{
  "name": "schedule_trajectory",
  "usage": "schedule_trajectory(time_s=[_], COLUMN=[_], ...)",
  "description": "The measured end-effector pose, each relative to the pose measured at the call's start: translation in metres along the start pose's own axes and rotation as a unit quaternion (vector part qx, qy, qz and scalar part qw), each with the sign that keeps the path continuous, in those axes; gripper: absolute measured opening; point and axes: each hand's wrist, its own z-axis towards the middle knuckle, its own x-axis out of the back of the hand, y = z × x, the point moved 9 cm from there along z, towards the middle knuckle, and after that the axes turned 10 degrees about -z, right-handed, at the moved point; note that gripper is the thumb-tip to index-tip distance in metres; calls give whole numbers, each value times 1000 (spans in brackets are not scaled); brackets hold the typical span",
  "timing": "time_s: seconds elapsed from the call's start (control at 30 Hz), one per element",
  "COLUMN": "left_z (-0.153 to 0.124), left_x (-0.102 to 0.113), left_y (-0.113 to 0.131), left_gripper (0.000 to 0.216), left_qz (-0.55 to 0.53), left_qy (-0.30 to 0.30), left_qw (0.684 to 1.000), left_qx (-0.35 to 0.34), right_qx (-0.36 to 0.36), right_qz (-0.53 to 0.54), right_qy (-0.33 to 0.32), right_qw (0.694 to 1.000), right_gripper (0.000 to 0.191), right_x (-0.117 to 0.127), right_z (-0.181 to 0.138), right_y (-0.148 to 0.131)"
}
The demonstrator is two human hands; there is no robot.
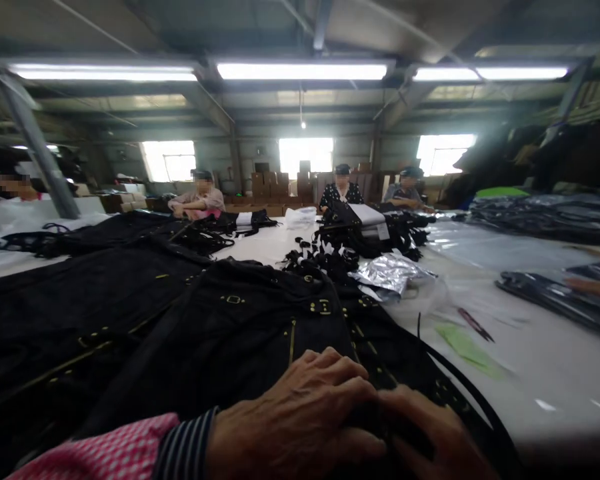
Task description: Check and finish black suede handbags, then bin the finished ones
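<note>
A black garment [260, 327] with gold-coloured buckles, zips and studs lies spread out in front of me. My left hand [305, 413], in a striped cuff and a pink checked sleeve, has its fingers bent over the dark cloth near the lower edge of the view. Close against it, my right hand [440, 427] grips the same cloth between thumb and fingers. The part held between them is dark and mostly hidden. A black strap [473, 393] curves out past the right hand.
More black garments [105, 273] cover the left. Ahead are bundled black straps [323, 257], a stack of folded garments [350, 220] and silvery plastic [393, 273]. Right are thread snips [475, 323], a green sheet [470, 350] and bagged garments [555, 297], another person's hand [597, 288] beside them. Several co-workers sit beyond.
</note>
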Motion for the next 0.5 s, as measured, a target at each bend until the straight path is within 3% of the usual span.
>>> schedule_trajectory(time_s=[0.07,0.13,0.3,0.37,0.5], left_z=[-17,-32,-59,-63,-73], left_x=[-7,-22,-67,-67,-35], left_y=[24,40,58,60,56], left_gripper=[40,35,43,38,33], left_qz=[51,139,300,310,249], left_qy=[3,47,144,150,131], left_qw=[998,986,938,934,956], left_qx=[-34,-75,-98,-96,-85], right_qx=[-66,-99,-112,-106,-98], right_qz=[55,109,158,141,111], right_qy=[-20,-31,-56,-43,14], right_qw=[996,989,980,983,989], right_gripper=[29,36,34,31,22], right_x=[-2,-3,0,7,31], right_z=[1,3,3,0,-3], right_y=[4,4,-1,0,7])
